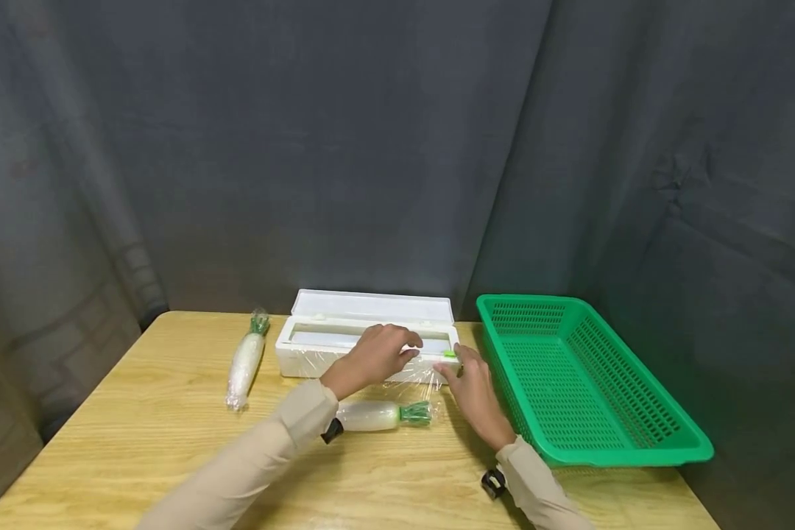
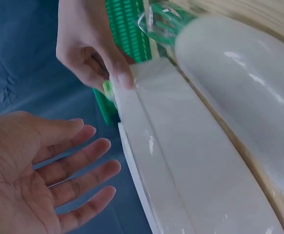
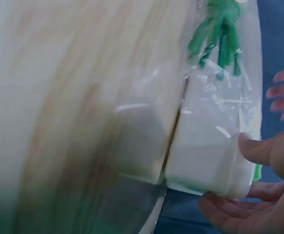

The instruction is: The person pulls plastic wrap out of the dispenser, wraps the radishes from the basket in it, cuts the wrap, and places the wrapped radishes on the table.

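Observation:
A white cling film dispenser [image 1: 364, 350] stands on the table with its lid raised. Clear film [image 3: 219, 105] hangs over its front towards a white radish [image 1: 371, 417] with green tops, which lies crosswise before the box. My left hand [image 1: 379, 353] is over the box; in the left wrist view its fingers [image 2: 85, 183] are spread and hold nothing. My right hand [image 1: 473, 394] grips the box's right end, thumb [image 3: 256, 150] on the front edge and fingers round the end, beside a green slider [image 1: 449, 354].
A second radish [image 1: 246, 364], apparently wrapped in film, lies to the left. At the right stands a green perforated basket [image 1: 536, 412], close to my right hand. Dark curtains [image 1: 344, 147] hang behind the wooden table [image 1: 172, 442].

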### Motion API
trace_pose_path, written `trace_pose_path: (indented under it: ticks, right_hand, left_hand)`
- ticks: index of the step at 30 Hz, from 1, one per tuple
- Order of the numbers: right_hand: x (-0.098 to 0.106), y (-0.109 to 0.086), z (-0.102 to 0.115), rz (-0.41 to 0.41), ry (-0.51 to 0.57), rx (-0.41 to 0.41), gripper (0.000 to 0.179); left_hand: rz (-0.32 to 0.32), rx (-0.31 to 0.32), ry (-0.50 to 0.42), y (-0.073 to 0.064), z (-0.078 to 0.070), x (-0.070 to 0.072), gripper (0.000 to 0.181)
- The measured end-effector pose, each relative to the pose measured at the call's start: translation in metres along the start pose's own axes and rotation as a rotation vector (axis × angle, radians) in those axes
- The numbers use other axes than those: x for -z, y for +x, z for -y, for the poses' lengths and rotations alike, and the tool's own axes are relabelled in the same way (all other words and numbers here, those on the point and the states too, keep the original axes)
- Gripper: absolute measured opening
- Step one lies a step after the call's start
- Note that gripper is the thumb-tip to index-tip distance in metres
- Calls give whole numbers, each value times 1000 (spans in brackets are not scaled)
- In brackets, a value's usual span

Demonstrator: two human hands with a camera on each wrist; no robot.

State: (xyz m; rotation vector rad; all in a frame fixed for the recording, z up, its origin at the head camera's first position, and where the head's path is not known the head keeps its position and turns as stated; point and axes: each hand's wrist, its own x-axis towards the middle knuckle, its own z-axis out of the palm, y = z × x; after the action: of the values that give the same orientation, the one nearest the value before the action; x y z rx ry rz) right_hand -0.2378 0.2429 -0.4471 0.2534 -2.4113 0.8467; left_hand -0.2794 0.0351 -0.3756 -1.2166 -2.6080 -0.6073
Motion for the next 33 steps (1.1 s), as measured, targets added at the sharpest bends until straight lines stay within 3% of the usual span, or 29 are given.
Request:
trace_pose_path:
  ticks: [8, 13, 23, 26, 30, 33]
  right_hand:
    - [-3, 1, -2, -11, 18, -33, 50]
    - [-6, -2, -3, -33, 5, -45, 44]
    - [-5, 4, -5, -66, 105, -72, 26]
    - [-4, 4, -6, -61, 143, -108, 28]
    - [-3, 4, -6, -32, 174, -169, 33]
    - [-3, 3, -6, -22, 175, -207, 35]
  left_hand:
    - [33, 45, 24, 24, -19, -19, 20]
    - [26, 20, 38, 35, -27, -32, 20]
    - [-65, -15, 147, 47, -26, -46, 11]
    - [-76, -3, 161, 48, -25, -48, 4]
    - [-84, -6, 163, 51, -23, -49, 15]
    - [-81, -24, 155, 54, -21, -50, 13]
